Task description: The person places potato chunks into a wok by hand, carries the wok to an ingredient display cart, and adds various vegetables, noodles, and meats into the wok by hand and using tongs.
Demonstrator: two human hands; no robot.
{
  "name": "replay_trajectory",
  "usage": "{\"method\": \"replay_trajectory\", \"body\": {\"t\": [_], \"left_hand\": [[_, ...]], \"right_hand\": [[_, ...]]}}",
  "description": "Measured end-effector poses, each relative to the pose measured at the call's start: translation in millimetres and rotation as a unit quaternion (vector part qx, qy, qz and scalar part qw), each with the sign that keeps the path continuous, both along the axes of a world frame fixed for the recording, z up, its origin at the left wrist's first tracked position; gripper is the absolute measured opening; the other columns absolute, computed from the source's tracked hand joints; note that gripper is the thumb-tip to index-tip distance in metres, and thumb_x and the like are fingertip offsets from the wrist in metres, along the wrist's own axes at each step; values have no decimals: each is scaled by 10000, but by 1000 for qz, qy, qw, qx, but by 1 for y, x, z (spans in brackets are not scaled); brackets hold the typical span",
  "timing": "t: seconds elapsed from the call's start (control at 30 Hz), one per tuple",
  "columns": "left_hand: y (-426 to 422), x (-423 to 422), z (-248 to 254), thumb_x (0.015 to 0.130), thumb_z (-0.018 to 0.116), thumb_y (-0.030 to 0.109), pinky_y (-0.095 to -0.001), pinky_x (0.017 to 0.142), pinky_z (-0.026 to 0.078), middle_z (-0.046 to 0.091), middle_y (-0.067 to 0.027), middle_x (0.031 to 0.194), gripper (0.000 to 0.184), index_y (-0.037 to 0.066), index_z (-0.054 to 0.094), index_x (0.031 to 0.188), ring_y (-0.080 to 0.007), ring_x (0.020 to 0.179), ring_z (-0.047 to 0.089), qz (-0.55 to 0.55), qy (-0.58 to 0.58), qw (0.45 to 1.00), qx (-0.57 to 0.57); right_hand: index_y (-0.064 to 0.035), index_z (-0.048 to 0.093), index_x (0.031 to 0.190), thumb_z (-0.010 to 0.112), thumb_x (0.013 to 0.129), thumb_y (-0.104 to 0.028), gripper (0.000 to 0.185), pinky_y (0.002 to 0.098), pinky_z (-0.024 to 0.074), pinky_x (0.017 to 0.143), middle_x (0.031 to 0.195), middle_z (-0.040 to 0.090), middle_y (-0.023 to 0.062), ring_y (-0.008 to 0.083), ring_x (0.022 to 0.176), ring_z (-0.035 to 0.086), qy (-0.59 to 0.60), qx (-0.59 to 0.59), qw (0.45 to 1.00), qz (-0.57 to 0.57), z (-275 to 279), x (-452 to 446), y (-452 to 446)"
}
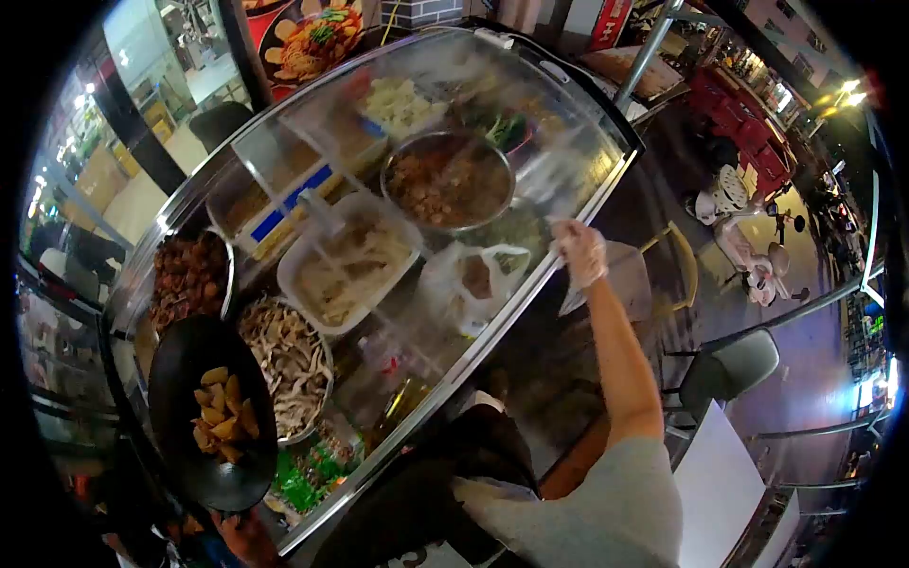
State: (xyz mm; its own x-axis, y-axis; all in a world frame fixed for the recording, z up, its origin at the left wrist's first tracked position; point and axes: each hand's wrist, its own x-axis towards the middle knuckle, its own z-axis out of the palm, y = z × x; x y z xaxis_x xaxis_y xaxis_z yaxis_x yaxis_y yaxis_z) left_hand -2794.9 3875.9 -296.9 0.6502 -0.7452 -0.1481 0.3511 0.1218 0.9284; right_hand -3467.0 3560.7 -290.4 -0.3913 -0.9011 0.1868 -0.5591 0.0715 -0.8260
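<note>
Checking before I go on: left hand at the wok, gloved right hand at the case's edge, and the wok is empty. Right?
Not quite: the wok isn't empty. The head view shows yellow chunks in it. The left hand is at the wok and the gloved right hand at the case's edge, as you said.

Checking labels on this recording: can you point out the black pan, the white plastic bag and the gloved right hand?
Black pan (pixel 210 347): head view, bare inner surface.
White plastic bag (pixel 447 292): head view, left part of its body.
Gloved right hand (pixel 579 252): head view, middle of the hand.
</note>
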Motion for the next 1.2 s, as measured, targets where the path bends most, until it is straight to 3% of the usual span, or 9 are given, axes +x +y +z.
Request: {"method": "replay_trajectory", "body": {"t": [0.1,0.13,0.23,0.37,0.43,0.73,0.83,0.97,1.2], "left_hand": [[-26,-14,-10,843,576,172,-432,976,388,394,-158,1308,501,26,391,1285,-271,1151,443,-56,-67,990,-110],[-32,-21,-11,853,561,196,-429,978,386,386,-160,1318,497,16,392,1285,-270,1174,422,-51,-431,901,3],[-54,-60,-41,875,539,250,-397,961,404,444,-178,1274,472,-26,430,1242,-282,1135,461,31,-258,966,-14],[-108,-208,24,803,590,79,-401,943,399,525,-150,1192,507,-20,401,1263,-284,1076,513,134,-447,787,404],[-132,-245,27,807,577,93,-388,953,379,505,-147,1218,501,-4,406,1268,-276,1097,493,143,-248,945,157],[-180,-372,72,770,539,84,-409,962,399,471,-117,1263,517,37,412,1269,-272,1143,465,83,99,977,-172],[-184,-384,70,760,526,60,-414,949,425,484,-116,1246,517,35,416,1264,-272,1142,472,141,62,978,-140],[-192,-408,92,748,511,37,-440,959,421,495,-129,1227,530,29,407,1267,-283,1134,481,206,108,956,-179],[-174,-394,86,747,445,27,-482,852,486,545,-135,1080,461,11,404,1206,-283,990,550,272,45,956,-96]], "right_hand": [[-58,659,919,477,846,-351,352,368,486,702,813,656,155,290,771,636,152,61,985,-54,-1,-112,-50],[-58,659,919,477,846,-351,352,368,486,702,813,656,155,290,771,636,154,56,985,-49,-5,-147,-67],[-33,653,900,501,816,-312,328,328,481,614,679,619,119,189,649,621,235,92,961,-109,-5,-231,-139],[-47,650,817,453,823,-351,363,410,471,743,801,651,165,320,785,631,247,21,967,-60,-12,-303,-220],[-66,664,862,462,817,-365,364,416,464,789,877,648,166,334,856,612,316,76,944,-52,-5,-327,-252],[-153,644,731,490,810,-242,195,337,486,759,860,659,73,254,857,624,506,-20,861,53,-38,-408,-378],[-126,653,766,507,806,-205,170,332,496,715,799,655,100,256,787,633,616,38,786,37,-10,-362,-388],[-71,659,895,568,779,-197,194,364,483,691,818,641,143,280,755,621,177,-75,936,294,30,-231,-368],[-86,660,939,568,787,-142,187,320,490,673,828,639,102,234,733,607,103,-186,776,594,32,44,-286]]}}
